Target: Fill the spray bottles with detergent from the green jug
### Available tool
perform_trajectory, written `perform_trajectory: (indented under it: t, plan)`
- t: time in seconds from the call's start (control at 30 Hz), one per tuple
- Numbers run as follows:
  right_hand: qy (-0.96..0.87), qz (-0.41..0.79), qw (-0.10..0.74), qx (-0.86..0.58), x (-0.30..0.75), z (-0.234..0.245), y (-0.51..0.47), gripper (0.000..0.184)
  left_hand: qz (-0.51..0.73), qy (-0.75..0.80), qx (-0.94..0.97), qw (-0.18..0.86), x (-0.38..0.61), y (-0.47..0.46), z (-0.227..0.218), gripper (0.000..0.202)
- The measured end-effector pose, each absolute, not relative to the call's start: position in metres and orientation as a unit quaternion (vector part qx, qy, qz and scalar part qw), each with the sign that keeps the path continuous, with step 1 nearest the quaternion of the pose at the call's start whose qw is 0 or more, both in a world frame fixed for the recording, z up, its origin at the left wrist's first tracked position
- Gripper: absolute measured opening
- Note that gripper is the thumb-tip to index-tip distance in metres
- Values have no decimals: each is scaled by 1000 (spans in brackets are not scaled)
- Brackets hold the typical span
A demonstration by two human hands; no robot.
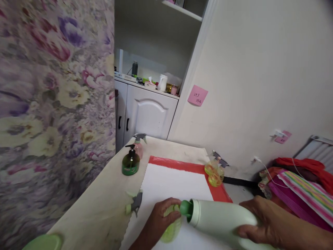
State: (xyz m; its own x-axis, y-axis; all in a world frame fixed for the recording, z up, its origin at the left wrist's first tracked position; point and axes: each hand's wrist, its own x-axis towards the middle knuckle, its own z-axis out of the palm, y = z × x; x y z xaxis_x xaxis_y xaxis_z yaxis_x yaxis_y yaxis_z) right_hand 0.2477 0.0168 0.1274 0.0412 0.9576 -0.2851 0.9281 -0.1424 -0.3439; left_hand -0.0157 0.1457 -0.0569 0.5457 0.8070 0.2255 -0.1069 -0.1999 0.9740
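Observation:
My right hand (270,222) grips a large pale green bottle (223,220), tipped on its side with its green spout (186,207) pointing left. My left hand (162,218) is wrapped round a small yellow-green round bottle (170,231) right under the spout. Both are over a white cloth (171,184) laid on a red mat (179,164). A grey spray head (135,205) lies loose at the cloth's left edge.
A dark green pump bottle (130,161) and a pink spray bottle (139,146) stand at the table's far left. A yellow spray bottle (215,171) sits on the mat's far right corner. A floral curtain (52,97) hangs left; striped fabric (304,194) lies right.

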Motion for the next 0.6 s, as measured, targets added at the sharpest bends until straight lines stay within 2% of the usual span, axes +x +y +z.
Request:
perform_trajectory:
  t: [0.1,0.43,0.6]
  plan:
    - [-666,235,-1,-708,248,128,17,43,397,263,668,572,-15,146,-57,21]
    - [-669,224,-19,-708,239,138,22,35,398,259,672,568,-17,145,-56,23]
    - [-668,240,-19,-705,235,142,20,37,399,263,665,574,-16,144,-54,21]
